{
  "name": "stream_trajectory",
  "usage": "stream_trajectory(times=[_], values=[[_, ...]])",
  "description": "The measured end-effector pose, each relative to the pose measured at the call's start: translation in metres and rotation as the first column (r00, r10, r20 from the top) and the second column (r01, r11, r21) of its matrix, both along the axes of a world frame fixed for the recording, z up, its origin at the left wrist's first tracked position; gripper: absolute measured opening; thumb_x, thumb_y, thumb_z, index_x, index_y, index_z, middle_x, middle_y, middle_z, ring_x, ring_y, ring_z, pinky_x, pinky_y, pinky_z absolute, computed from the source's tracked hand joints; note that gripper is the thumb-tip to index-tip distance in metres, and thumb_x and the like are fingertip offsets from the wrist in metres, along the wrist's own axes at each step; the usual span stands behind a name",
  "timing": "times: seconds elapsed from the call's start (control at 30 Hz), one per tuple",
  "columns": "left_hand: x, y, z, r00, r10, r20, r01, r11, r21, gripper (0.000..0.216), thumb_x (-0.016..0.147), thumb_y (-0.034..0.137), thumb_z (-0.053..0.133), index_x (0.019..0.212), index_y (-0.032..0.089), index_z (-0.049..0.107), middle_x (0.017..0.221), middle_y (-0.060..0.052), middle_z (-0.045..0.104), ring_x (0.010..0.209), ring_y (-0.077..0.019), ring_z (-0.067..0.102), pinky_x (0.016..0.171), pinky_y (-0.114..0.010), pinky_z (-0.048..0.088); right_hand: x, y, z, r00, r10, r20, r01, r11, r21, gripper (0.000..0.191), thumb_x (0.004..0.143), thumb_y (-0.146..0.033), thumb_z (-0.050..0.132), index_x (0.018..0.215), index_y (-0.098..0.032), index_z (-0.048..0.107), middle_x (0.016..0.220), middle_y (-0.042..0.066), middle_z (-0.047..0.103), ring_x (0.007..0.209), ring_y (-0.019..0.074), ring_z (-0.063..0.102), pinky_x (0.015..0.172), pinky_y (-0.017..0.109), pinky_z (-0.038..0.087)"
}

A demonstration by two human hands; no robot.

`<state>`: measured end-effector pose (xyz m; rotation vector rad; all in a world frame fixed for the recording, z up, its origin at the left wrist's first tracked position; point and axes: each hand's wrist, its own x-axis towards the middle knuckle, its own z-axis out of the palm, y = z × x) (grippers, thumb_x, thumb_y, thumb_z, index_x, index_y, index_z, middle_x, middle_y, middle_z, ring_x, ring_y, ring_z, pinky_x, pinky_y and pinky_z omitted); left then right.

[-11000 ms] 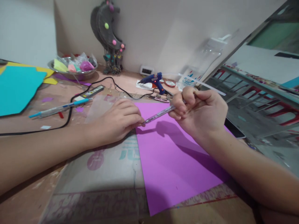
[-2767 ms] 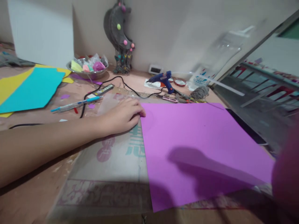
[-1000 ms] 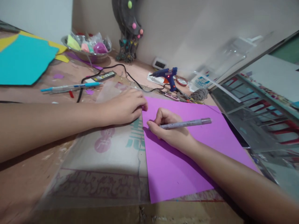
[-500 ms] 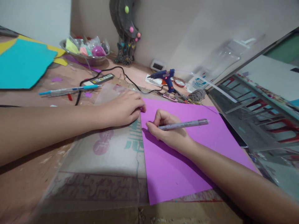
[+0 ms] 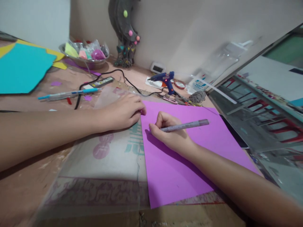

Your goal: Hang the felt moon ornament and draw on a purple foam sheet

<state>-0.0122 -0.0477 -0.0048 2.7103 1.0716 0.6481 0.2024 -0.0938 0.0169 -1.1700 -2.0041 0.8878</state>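
A sheet of purple paper (image 5: 175,176) lies on a printed translucent sheet (image 5: 113,167) on the table. My right hand (image 5: 171,129) rests on the paper near its left edge and holds a grey pen (image 5: 187,125) in a writing grip. The pen's tip is hidden behind the fingers. My left hand (image 5: 125,110) lies palm down on the translucent sheet, its fingertips touching the paper's upper left corner. Its fingers are slightly bent, with nothing visible in them.
Behind the paper stands a blue glue gun (image 5: 167,80) with a black cord (image 5: 125,77). A blue pen (image 5: 68,94), a cutter (image 5: 101,82) and cyan sheets (image 5: 26,69) lie to the left. A metal bowl (image 5: 90,63) holds small bags. A dark tablet-like slab (image 5: 233,130) is beside the paper.
The view has shifted a little, moving the background slightly left and down. Against the paper, my right hand with the pen has moved slightly right. My left hand stays at the corner.
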Motion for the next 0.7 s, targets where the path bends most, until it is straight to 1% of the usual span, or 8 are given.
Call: stream_trajectory(times=[0.1,0.23,0.3,0.4,0.53,0.6,0.7], values=[[0.0003,0.0002,-0.0003,1.000,0.000,0.001,0.000,1.000,-0.001,0.026,0.095,0.021,0.049,0.104,0.017,0.072,0.101,-0.010,0.064,0.106,-0.0275,0.057,0.099,-0.043,0.044,0.0019,0.0010,-0.0007,0.999,-0.039,-0.013,0.039,0.999,0.010,0.031,0.080,-0.026,0.064,0.064,-0.024,0.037,0.053,-0.009,0.041,0.046,0.0062,0.032,0.046,0.023,0.026],[-0.0004,0.0009,-0.0009,1.000,0.001,-0.003,-0.001,1.000,0.002,0.025,0.094,0.022,0.049,0.104,0.017,0.072,0.102,-0.010,0.064,0.106,-0.0280,0.057,0.099,-0.044,0.044,0.0027,-0.0013,-0.0009,1.000,-0.020,-0.008,0.019,0.997,-0.077,0.034,0.083,-0.035,0.067,0.067,-0.024,0.039,0.054,-0.008,0.046,0.047,0.0070,0.037,0.047,0.024,0.028],[-0.0011,0.0012,-0.0012,1.000,-0.003,-0.005,0.003,1.000,0.008,0.026,0.094,0.022,0.049,0.104,0.017,0.072,0.103,-0.010,0.064,0.106,-0.0281,0.057,0.099,-0.044,0.044,0.0021,-0.0022,-0.0004,1.000,-0.008,0.006,0.008,0.996,-0.088,0.033,0.083,-0.035,0.067,0.068,-0.024,0.040,0.055,-0.008,0.047,0.048,0.0073,0.038,0.048,0.024,0.029],[-0.0014,0.0017,-0.0018,1.000,-0.006,-0.003,0.006,1.000,0.017,0.025,0.095,0.022,0.048,0.104,0.017,0.072,0.103,-0.010,0.064,0.107,-0.0276,0.057,0.099,-0.043,0.044,0.0018,-0.0010,0.0001,1.000,-0.016,0.026,0.017,0.999,-0.034,0.031,0.080,-0.029,0.065,0.065,-0.024,0.038,0.053,-0.008,0.043,0.047,0.0069,0.034,0.047,0.024,0.028],[-0.0010,0.0019,-0.0027,1.000,-0.002,-0.010,0.003,1.000,0.014,0.026,0.096,0.022,0.047,0.104,0.017,0.071,0.104,-0.010,0.064,0.106,-0.0272,0.058,0.099,-0.044,0.045,0.0033,0.0016,-0.0007,0.998,-0.068,-0.001,0.068,0.997,0.027,0.030,0.077,-0.024,0.062,0.063,-0.025,0.036,0.053,-0.009,0.040,0.047,0.0067,0.032,0.046,0.024,0.028],[-0.0011,0.0017,-0.0028,1.000,-0.001,-0.013,0.001,1.000,0.017,0.025,0.096,0.022,0.048,0.103,0.017,0.071,0.105,-0.010,0.064,0.106,-0.0273,0.058,0.099,-0.044,0.045,0.0039,0.0013,-0.0009,0.998,-0.067,-0.003,0.067,0.998,0.009,0.031,0.078,-0.026,0.064,0.063,-0.025,0.037,0.053,-0.008,0.041,0.047,0.0067,0.033,0.046,0.024,0.028],[-0.0015,0.0015,-0.0025,1.000,-0.006,-0.012,0.006,1.000,0.028,0.025,0.095,0.022,0.049,0.104,0.017,0.071,0.105,-0.010,0.064,0.107,-0.0272,0.058,0.099,-0.044,0.045,0.0040,-0.0008,-0.0004,1.000,-0.031,-0.004,0.031,0.997,-0.069,0.034,0.082,-0.033,0.067,0.066,-0.024,0.039,0.054,-0.008,0.045,0.047,0.0072,0.036,0.047,0.024,0.028]])
